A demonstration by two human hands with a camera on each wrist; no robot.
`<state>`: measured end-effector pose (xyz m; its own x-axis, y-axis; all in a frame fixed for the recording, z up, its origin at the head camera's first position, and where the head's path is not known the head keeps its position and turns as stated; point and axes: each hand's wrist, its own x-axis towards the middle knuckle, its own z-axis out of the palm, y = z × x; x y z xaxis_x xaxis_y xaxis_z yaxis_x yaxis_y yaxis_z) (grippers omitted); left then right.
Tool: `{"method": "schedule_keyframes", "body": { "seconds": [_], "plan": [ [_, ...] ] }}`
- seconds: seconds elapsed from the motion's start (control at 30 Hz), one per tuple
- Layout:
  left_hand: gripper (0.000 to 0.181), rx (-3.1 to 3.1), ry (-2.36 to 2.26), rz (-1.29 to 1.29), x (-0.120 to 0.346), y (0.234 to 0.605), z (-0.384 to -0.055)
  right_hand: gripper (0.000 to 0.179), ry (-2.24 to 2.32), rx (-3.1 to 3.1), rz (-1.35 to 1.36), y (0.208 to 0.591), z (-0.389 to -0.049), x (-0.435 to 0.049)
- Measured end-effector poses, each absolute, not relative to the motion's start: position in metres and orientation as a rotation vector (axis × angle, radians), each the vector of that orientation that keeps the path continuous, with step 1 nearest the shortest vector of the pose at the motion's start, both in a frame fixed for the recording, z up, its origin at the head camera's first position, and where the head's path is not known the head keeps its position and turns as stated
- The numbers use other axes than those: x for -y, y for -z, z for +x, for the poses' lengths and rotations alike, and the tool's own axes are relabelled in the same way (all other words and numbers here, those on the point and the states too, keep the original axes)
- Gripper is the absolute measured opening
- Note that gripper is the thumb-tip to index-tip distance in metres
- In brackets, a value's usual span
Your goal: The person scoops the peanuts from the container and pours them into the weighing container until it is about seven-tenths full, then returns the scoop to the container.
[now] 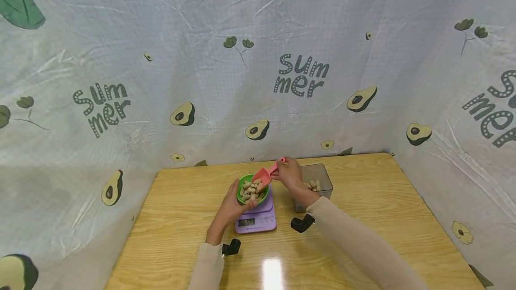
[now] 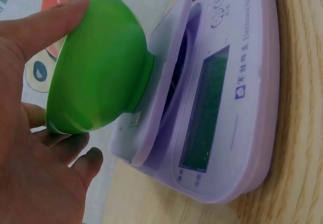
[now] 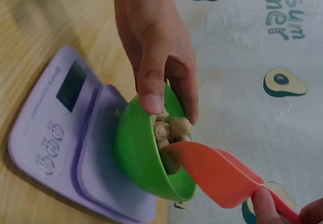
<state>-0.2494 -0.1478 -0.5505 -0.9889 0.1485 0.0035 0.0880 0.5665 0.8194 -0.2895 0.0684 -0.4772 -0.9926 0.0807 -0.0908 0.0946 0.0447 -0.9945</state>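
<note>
A green bowl (image 2: 101, 67) of unshelled peanuts (image 1: 251, 191) stands on the platform of a purple electronic kitchen scale (image 1: 264, 223). My left hand (image 1: 230, 207) holds the bowl from the left, thumb at the near rim and fingers round the far side. From the right, my right hand (image 1: 289, 175) grips the handle of a pinkish-red scoop (image 3: 219, 176). The scoop tilts down into the bowl, its tip against the peanuts. Digits show on the scale's display (image 1: 247, 222), though too small to read surely.
Right of the scale stands a translucent grey container (image 1: 322, 173) with some peanuts in it, partly behind my right wrist. All this is on a wooden table (image 1: 181, 218). A white patterned sheet (image 1: 217, 79) hangs behind the table and along its sides.
</note>
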Motion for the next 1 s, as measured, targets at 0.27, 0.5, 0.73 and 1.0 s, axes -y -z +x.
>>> {"method": "schedule_keyframes", "body": {
  "seconds": [0.27, 0.5, 0.73, 1.0],
  "plan": [
    [0.111, -2.711, -1.44, 0.219, 0.149, 0.551, -0.25, 0.021, 1.79, -2.834, -0.523, 0.478, -0.283, -0.062],
    [0.11, -2.706, -1.456, 0.231, 0.149, 0.551, -0.249, 0.019, 1.689, -3.036, -0.909, 0.476, -0.273, -0.072],
    [0.101, -2.797, -1.457, 0.258, 0.149, 0.541, -0.245, 0.026, 2.444, -2.358, -0.259, 0.465, -0.268, -0.11],
    [0.093, -2.826, -1.637, 0.349, 0.135, 0.51, -0.238, 0.019, 2.667, -1.669, 0.289, 0.466, -0.258, -0.168]
  ]
}}
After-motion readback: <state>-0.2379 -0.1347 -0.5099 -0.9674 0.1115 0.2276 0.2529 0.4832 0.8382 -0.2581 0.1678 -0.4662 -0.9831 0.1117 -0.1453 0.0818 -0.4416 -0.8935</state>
